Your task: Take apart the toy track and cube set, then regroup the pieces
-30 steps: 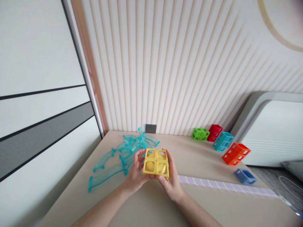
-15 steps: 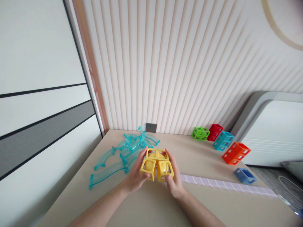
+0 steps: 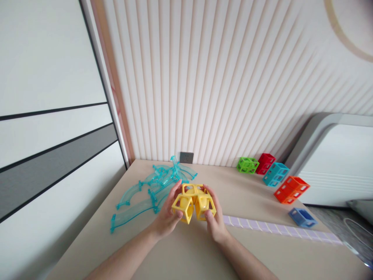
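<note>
Between my two hands, above the table, is a pair of yellow open-sided cube blocks (image 3: 194,191) joined at the back, with their near ends spread apart in a V. Rounded yellow shapes show inside the frames. My left hand (image 3: 168,217) is closed around the left side, its thumb on the near block face. On the right side my right hand (image 3: 215,219) grips in the same way, thumb pressed low on the front. The fingers behind the blocks are partly hidden. Just left of my left hand lies a heap of clear teal track pieces (image 3: 163,182).
Along the right of the table (image 3: 180,256) stand a green block (image 3: 247,165), a red block (image 3: 265,163), a teal block (image 3: 275,174), an orange block (image 3: 291,189) and a blue block (image 3: 302,217). A lilac segmented strip (image 3: 274,227) lies nearer me. A ribbed wall with a socket (image 3: 186,157) rises behind.
The near ends of the yellow blocks have tilted and swung further apart, widening the gap between them. Both hands keep their hold in nearly the same place.
</note>
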A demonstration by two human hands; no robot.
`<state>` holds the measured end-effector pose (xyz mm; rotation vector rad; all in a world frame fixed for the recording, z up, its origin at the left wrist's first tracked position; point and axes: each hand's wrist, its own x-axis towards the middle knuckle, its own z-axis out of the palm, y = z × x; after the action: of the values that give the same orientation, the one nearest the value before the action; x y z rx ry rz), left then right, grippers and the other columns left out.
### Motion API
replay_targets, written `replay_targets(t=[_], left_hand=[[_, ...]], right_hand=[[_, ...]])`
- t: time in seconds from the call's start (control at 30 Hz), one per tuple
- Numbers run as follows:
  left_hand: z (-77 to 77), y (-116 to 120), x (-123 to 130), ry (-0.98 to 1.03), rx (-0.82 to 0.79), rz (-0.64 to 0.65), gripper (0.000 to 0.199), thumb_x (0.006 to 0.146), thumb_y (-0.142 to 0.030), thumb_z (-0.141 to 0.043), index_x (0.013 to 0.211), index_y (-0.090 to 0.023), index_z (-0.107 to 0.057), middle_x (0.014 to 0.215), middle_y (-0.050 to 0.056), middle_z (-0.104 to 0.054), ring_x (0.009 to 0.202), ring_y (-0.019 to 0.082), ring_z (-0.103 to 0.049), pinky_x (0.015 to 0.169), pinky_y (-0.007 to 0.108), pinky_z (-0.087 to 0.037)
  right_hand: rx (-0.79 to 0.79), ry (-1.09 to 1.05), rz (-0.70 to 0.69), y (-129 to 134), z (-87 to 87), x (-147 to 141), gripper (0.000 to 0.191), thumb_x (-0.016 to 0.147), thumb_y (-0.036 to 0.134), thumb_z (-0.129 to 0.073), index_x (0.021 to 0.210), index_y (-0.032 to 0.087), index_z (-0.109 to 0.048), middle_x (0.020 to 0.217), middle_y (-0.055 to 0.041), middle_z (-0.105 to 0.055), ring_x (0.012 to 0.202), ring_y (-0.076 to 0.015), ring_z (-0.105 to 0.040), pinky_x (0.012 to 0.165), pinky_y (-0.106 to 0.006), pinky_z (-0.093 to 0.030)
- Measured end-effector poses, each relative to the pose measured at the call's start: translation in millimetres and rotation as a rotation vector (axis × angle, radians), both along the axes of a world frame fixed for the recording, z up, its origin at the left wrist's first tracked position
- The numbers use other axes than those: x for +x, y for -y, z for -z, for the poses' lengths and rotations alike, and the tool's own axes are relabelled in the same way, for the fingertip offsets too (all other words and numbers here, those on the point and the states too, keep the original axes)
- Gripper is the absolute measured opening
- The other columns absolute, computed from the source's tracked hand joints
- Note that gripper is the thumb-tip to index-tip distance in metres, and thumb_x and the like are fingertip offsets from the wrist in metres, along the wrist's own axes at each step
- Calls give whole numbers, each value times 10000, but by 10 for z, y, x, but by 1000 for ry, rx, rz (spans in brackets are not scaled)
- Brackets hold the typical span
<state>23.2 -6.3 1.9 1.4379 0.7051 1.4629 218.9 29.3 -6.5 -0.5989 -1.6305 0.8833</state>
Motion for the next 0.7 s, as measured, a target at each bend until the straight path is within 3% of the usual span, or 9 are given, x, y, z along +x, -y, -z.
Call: replay_targets(t=[0.2,0.47,0.7], left_hand=[[-16,-27,-2,-170,172,-123,665,810,-701,-672,1321,-279,-613,1377,126,-504,1353,368,-459,1115,522,-438],[-51,-15,24,-268,106,-192,631,868,-705,-586,1313,-260,-628,1298,136,-498,1308,353,-460,1115,505,-429],[-53,-34,17,-198,55,-237,609,915,-703,-508,1270,-227,-648,1291,139,-553,1291,347,-507,1124,505,-422]], right_hand=[[68,67,48,44,-69,-28,612,919,682,-530,1378,278,-500,1351,-123,-500,1306,-353,-491,1072,-500,-458],[136,152,185,18,-90,-12,547,902,556,-651,1353,293,-489,1341,-120,-446,1289,-360,-473,1049,-512,-453],[150,159,155,11,-102,-13,458,922,531,-629,1296,297,-506,1325,-112,-429,1254,-347,-486,1035,-506,-453]])
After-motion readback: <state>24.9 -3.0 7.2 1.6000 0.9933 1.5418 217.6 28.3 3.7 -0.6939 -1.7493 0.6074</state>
